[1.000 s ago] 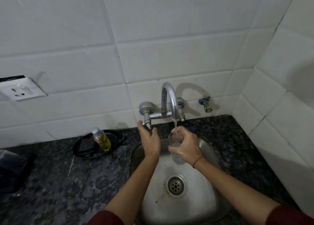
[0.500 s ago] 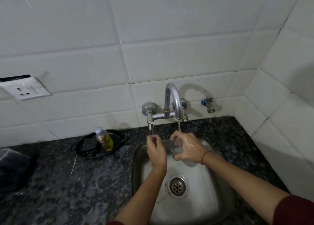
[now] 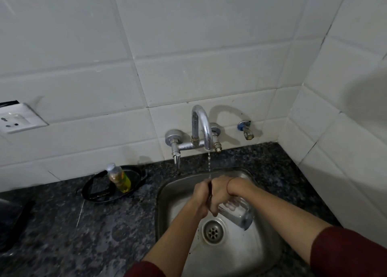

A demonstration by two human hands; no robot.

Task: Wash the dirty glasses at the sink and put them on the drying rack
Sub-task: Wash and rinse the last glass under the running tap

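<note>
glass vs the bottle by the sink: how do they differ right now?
The glass looks colourless; the bottle shows yellow-green liquid. The glass is tipped well over, gripped by the right hand above the sink; the bottle sits untouched in the black dish on the counter. The bottle narrows to a pale cap; the glass has straight walls. Both are see-through.

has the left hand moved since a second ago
Yes: the left hand has come down off the tap lever into the sink, beside the right hand holding the glass.
</note>
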